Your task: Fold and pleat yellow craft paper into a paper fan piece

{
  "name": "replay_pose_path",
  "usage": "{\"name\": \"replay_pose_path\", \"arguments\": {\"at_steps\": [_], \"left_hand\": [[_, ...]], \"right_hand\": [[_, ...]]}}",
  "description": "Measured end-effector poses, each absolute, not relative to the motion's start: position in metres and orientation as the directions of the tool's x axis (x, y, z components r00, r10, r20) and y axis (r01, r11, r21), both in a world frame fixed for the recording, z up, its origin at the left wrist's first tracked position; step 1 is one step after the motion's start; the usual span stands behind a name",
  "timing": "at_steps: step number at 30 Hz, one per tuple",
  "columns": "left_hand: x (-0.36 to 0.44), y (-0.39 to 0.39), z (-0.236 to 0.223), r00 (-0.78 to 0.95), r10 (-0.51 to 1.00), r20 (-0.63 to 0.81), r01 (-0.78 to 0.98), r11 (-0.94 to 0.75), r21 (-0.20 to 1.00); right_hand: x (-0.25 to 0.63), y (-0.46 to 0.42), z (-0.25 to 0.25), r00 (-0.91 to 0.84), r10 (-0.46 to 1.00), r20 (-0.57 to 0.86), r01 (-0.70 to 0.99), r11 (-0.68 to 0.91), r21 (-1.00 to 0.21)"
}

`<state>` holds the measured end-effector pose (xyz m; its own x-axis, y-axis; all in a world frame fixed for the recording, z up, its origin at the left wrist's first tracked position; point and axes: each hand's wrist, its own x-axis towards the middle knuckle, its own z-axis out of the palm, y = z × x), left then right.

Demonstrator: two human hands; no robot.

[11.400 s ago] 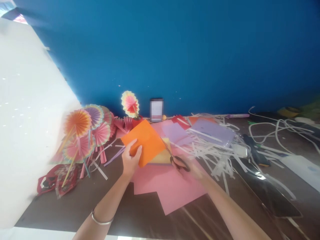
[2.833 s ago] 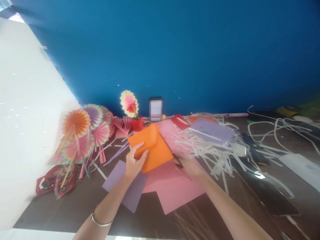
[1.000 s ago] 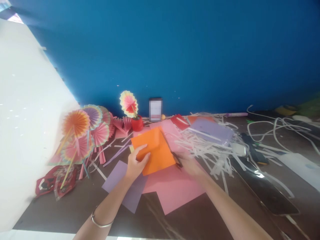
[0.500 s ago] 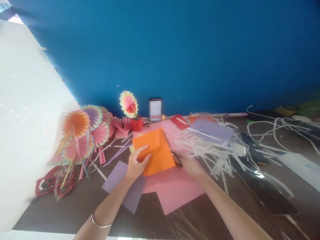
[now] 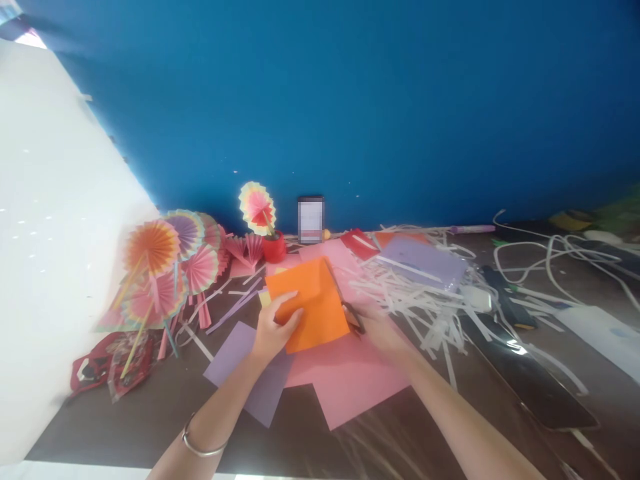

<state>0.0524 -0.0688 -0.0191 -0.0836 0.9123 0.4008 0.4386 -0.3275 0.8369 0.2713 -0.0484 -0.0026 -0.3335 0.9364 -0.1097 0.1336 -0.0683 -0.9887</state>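
Observation:
My left hand (image 5: 273, 330) grips the near left corner of an orange paper sheet (image 5: 313, 303), thumb on top, holding it tilted above the table. My right hand (image 5: 380, 330) is closed round dark-handled scissors (image 5: 350, 312), whose blades run along the sheet's right edge. Beneath both hands lie a large pink sheet (image 5: 350, 380) and a lilac sheet (image 5: 250, 370) on the dark table.
Folded paper fans on sticks (image 5: 165, 267) crowd the left side. A red pot with a fan (image 5: 273, 247) and a small device (image 5: 311, 219) stand by the blue wall. White paper strips (image 5: 425, 293), cables (image 5: 550, 260) and a black tray (image 5: 530, 383) cover the right.
A lilac sheet has appeared at my left since the oldest frame. The scissors have crept along the orange sheet's right edge; the sheet has shifted slightly right.

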Motion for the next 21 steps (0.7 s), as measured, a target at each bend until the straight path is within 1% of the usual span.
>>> {"name": "replay_pose_path", "arguments": {"at_steps": [9, 12, 16, 19, 21], "left_hand": [[0.052, -0.069, -0.020, -0.069, 0.916, 0.396, 0.446, -0.327, 0.833], [0.053, -0.070, -0.019, -0.023, 0.913, 0.407, 0.454, -0.353, 0.818], [0.056, -0.071, -0.019, 0.039, 0.903, 0.428, 0.456, -0.397, 0.797], [0.054, -0.070, -0.020, 0.015, 0.912, 0.409, 0.460, -0.370, 0.807], [0.049, -0.066, -0.020, -0.059, 0.912, 0.405, 0.464, -0.334, 0.820]], "right_hand": [[0.270, -0.050, 0.001, -0.311, 0.944, -0.113, 0.157, -0.066, -0.985], [0.272, -0.048, 0.003, -0.324, 0.938, -0.123, 0.165, -0.073, -0.984], [0.274, -0.045, 0.000, -0.330, 0.939, -0.099, 0.096, -0.071, -0.993], [0.276, -0.042, -0.007, -0.312, 0.948, -0.053, 0.030, -0.046, -0.999], [0.279, -0.039, -0.012, -0.271, 0.963, -0.007, 0.023, 0.000, -1.000]]}}
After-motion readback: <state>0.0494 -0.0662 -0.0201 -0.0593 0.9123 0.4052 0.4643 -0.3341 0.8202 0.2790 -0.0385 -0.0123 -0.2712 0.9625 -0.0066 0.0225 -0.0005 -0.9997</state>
